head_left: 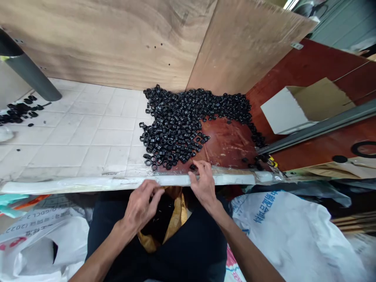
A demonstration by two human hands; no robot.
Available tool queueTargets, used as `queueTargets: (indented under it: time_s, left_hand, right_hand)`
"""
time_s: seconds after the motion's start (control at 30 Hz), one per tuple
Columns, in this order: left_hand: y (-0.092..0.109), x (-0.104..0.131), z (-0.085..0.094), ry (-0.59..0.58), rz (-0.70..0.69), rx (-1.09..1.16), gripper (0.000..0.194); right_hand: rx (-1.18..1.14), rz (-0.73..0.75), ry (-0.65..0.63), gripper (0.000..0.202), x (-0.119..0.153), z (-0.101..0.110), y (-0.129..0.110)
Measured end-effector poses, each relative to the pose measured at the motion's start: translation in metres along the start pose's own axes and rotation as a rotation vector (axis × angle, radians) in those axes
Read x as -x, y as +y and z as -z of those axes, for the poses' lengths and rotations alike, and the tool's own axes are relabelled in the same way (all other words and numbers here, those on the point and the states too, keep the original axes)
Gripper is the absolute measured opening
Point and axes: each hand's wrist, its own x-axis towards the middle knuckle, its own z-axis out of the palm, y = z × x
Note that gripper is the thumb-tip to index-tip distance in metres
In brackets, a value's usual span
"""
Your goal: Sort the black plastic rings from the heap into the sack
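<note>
A large heap of small black plastic rings point(173, 129) covers the middle of the workbench. My right hand point(203, 183) is at the bench's front edge, its thumb and index finger pinched around one black ring point(193, 167). Left of it, my left hand point(143, 201) hovers over my lap, just below the edge. Its fingers are loosely bent with the thumb apart, and I see nothing held in them. Between my legs, under both hands, gapes a yellow-brown bag point(179, 209) with a dark inside; its contents are too dark to make out.
Plywood panels point(117, 43) wall off the back. At left stands a grey pipe point(37, 76), with more black pieces point(20, 109) beside it. An open cardboard box point(289, 111) is at right behind a metal bar point(320, 127). White sacks point(288, 235) flank my legs.
</note>
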Motion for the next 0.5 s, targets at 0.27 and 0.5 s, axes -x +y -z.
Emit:
queueTargets:
  time_s: [0.27, 0.5]
  left_hand:
    - [-0.02, -0.08, -0.04, -0.106, -0.02, -0.256, 0.028]
    - [-0.022, -0.073, -0.039, -0.018, -0.108, -0.106, 0.022]
  right_hand:
    - [-0.029, 0.078, -0.094, 0.017, -0.014, -0.013, 0.024]
    - [-0.602, -0.31, -0.153, 0.021, -0.011, -0.019, -0.015]
